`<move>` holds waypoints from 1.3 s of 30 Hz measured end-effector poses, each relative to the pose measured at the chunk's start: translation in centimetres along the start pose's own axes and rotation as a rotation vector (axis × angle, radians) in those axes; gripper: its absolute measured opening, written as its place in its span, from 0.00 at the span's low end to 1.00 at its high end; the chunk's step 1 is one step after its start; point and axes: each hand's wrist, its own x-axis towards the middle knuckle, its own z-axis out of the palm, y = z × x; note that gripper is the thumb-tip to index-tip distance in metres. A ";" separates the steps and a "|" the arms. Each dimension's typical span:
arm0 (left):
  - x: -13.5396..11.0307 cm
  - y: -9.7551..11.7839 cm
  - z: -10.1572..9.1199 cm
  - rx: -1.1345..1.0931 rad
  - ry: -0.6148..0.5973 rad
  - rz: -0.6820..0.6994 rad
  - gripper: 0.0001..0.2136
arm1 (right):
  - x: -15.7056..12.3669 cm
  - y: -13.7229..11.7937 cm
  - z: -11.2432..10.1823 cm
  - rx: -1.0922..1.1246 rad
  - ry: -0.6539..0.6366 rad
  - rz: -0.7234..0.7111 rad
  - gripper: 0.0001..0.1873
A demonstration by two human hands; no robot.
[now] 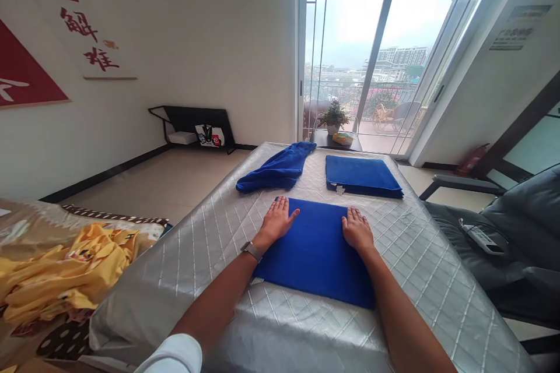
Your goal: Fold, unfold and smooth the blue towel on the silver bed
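Note:
A blue cloth [315,250], folded into a flat rectangle, lies in front of me on the silver quilted cover of a table [210,245]. On its left side my left hand [280,218] rests flat, fingers stretched toward the far edge. My right hand [357,227] lies flat on its right side with the fingers extended. A white tag [257,281] sticks out at the near left corner. Beyond it, to the right, is a folded blue cloth stack [363,175]. Another blue cloth [277,169] lies crumpled at the far left.
A heap of yellow clothes [83,268] lies at the left. To the right stands a dark armchair [516,227] with a white power strip [481,239] on its seat. A potted plant [333,119] sits on a small table by the glass door.

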 end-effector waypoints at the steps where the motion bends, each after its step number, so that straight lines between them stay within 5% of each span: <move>1: -0.1 1.6 -0.1 -0.012 -0.012 0.088 0.41 | 0.0 0.0 0.0 0.001 0.000 0.000 0.35; 6: 0.7 11.6 1.3 -0.116 -0.076 0.488 0.38 | -0.3 0.2 0.0 -0.052 0.017 -0.024 0.34; 9: 1.9 15.5 2.4 -0.163 -0.077 0.495 0.38 | -0.4 0.6 0.1 -0.100 0.000 -0.065 0.33; 11: 2.6 16.2 2.9 -0.168 -0.070 0.439 0.37 | -0.4 0.7 0.2 -0.102 0.001 -0.068 0.33; 16: 2.9 12.8 2.9 -0.147 -0.073 0.324 0.39 | 0.1 0.5 0.5 -0.048 0.028 -0.040 0.35; 27: 2.7 -2.1 1.8 -0.071 -0.020 -0.032 0.40 | 0.2 0.3 0.1 -0.028 -0.016 -0.008 0.35; 39: 2.7 -3.0 2.4 -0.091 0.035 -0.061 0.41 | 0.7 0.8 0.7 -0.055 -0.021 0.013 0.36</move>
